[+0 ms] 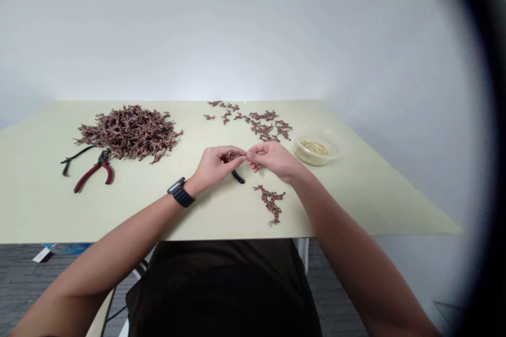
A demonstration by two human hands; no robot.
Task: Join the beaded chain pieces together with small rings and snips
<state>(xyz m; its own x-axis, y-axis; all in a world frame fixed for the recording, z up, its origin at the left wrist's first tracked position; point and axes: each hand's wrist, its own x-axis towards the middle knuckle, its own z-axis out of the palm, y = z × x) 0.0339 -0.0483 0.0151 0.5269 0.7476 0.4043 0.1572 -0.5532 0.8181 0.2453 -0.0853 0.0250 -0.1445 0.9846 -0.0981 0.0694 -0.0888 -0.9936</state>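
Observation:
My left hand (215, 164) and my right hand (271, 159) meet above the middle of the pale green table (130, 216). A small reddish-brown sprig (228, 157) shows within my left fingers. A black tool handle (237, 177) sticks out below them, with its head hidden by my hands. My right fingertips pinch together against my left fingers, and whatever lies between them is hidden. A loose cluster of similar sprigs (269, 203) lies just in front of my right hand.
A large heap of sprigs (130, 132) and red-handled pliers (95, 175) lie to the left, beside a black-handled tool (71, 159). Scattered sprigs (256, 121) lie at the back. A clear bowl of small yellowish beads (316, 147) stands to the right.

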